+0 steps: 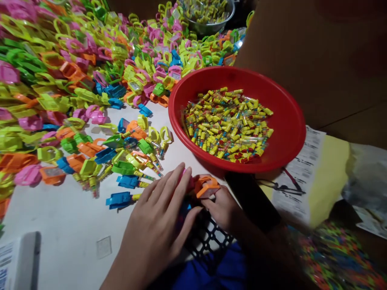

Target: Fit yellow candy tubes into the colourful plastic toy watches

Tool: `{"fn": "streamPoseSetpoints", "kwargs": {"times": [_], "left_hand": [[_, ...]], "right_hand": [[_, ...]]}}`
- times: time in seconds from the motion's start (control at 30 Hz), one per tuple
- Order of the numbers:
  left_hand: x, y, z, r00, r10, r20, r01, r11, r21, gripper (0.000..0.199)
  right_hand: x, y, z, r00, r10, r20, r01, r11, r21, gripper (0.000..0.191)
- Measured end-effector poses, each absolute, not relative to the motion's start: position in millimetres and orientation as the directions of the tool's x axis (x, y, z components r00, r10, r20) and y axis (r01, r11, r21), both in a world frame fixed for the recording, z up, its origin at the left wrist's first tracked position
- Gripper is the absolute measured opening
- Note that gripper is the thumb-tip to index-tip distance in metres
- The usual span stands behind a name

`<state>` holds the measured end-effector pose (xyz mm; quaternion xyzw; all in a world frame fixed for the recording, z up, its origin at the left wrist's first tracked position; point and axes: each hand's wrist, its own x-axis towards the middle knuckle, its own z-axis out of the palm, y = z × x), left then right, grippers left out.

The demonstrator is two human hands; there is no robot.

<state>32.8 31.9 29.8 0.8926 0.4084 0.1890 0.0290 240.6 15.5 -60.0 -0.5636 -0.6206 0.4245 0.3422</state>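
White tabletop [69, 217], brown panel [308, 60] at 2 o'clock. Left hand [160, 213] is palm-down around 7 o'clock, fingers nearly straight and close together, thumb apart; can't tell if it grips anything underneath. Right hand [225, 205], 5 o'clock, has curled fingers closed on an orange watch-shaped piece [207, 187], near the left fingertips. Both hands are close in, probably so one steadies while the other handles. A pink piece [188, 181] shows beside the left fingertips, mostly hidden. Red basin [287, 121] at 1 o'clock, likely set there for easy right-hand reach: full of small clear tubes [226, 125] with yellow ends. Metal bowl [208, 29] at 12 holds similar yellow bits. Big mixed-colour pile [75, 60] at 10; tube-fitted pieces [128, 181] lie nearer at 8–9, seemingly grouped apart. Clear plastic at 4 covers colourful small items [341, 257].
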Motion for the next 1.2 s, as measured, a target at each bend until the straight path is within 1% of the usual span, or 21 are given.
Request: {"fn": "streamPoseSetpoints", "kwargs": {"times": [0.13,0.23,0.4,0.6,0.7,0.93,1.03,1.1,1.2], "left_hand": [[35,31,31,0.585,0.747,0.317,0.729,-0.655,0.199,0.067],[36,31,31,0.574,0.749,0.331,0.732,-0.651,0.203,0.065],[35,31,30,0.580,0.746,0.327,0.728,-0.655,0.203,0.064],[33,30,30,0.599,0.732,0.326,0.712,-0.672,0.200,0.071],[34,30,29,0.601,0.727,0.333,0.707,-0.677,0.203,0.070],[37,29,29,0.591,0.728,0.347,0.717,-0.671,0.187,0.064],[38,29,30,0.587,0.731,0.347,0.725,-0.666,0.176,0.063],[38,30,30,0.584,0.731,0.352,0.727,-0.664,0.173,0.063],[38,30,30,0.585,0.726,0.361,0.720,-0.670,0.182,0.063]], "right_hand": [[246,13,-56,-0.226,0.974,-0.016,0.390,0.075,-0.918,0.048],[248,9,-54,-0.278,0.960,0.043,0.384,0.152,-0.911,0.044],[250,3,-56,-0.236,0.966,0.103,0.450,0.203,-0.870,0.045],[244,-2,-46,-0.261,0.953,0.152,0.517,0.271,-0.812,0.053],[237,-4,-47,-0.246,0.955,0.168,0.561,0.281,-0.779,0.051],[221,-10,-64,-0.235,0.935,0.266,0.622,0.355,-0.698,0.046],[215,-12,-70,-0.214,0.935,0.283,0.628,0.353,-0.694,0.039],[212,-13,-74,-0.172,0.946,0.275,0.641,0.319,-0.698,0.036],[210,-15,-78,-0.109,0.962,0.250,0.666,0.257,-0.700,0.041]]}}
